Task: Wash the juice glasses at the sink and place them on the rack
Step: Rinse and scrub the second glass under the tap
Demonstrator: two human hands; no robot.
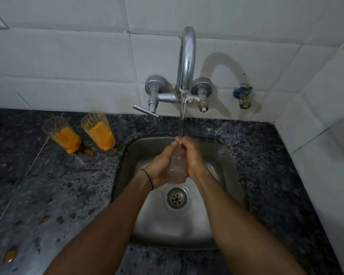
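Observation:
Over the steel sink [224, 187] I hold a clear juice glass [177, 169] between both hands, its mouth toward the tap. My left hand [163, 165] grips its left side and my right hand [193, 157] grips its right side. Water runs from the chrome tap [187, 56] in a thin stream [182, 120] onto the glass's top. Two more glasses stand on the counter to the left, both coated with orange juice pulp: one farther left [61, 133] and one nearer the sink [98, 131].
The dark speckled stone counter [48, 195] surrounds the sink and carries orange spills [9, 255] near the front left and by the glasses. The drain [176, 197] lies below my hands. A tap lever [145, 110] juts left. White tiled wall behind and right.

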